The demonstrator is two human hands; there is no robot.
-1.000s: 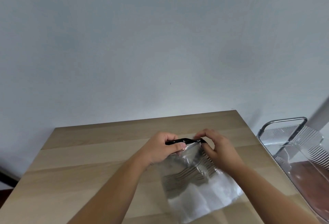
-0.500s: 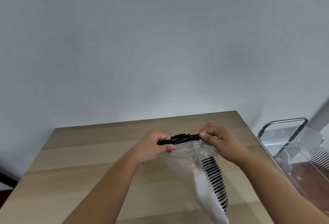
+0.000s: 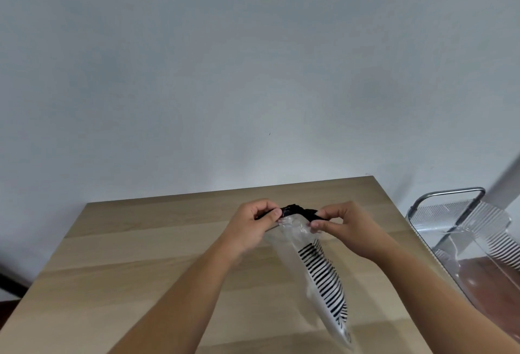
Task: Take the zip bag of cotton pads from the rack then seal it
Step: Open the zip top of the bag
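- Just below the middle of the frame, the left hand and right hand are pinching the black zip strip at each end.
- Both are gripping tight, equally near.
- From them the zip bag is hanging over the table, stretching toward the lower right.
- At the right edge the rack is standing apart.
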